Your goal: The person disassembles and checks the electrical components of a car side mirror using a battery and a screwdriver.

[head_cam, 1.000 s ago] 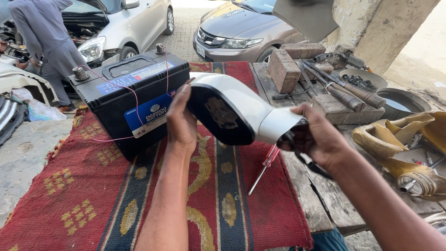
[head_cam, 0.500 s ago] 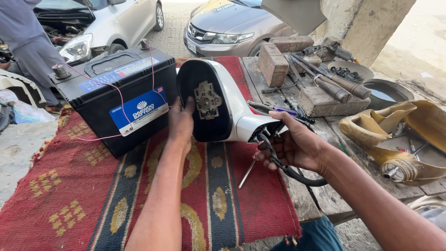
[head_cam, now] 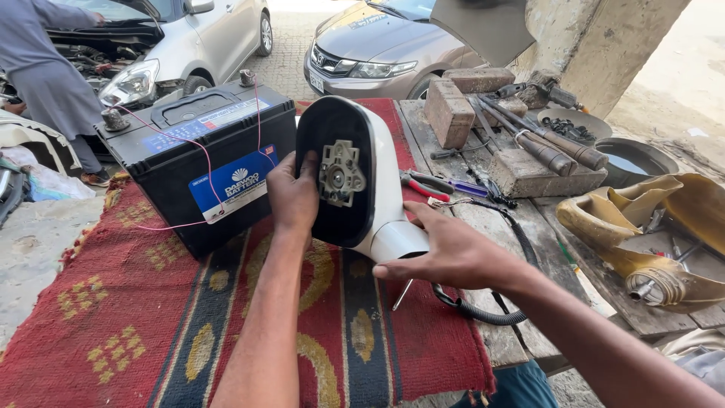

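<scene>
While upright, side mirror (head_cam: 362, 181) between fingers (head_cam: 291, 170)

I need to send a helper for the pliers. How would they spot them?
Start at the black car battery on the red patterned rug, then look past the white side mirror housing to the wooden bench. The red-handled pliers lie flat there beside a purple-handled screwdriver, the only red-gripped tool.

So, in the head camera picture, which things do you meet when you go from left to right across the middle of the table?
Car battery → left hand → white side mirror housing → right hand → bricks with tools → dark round bowl.
</scene>
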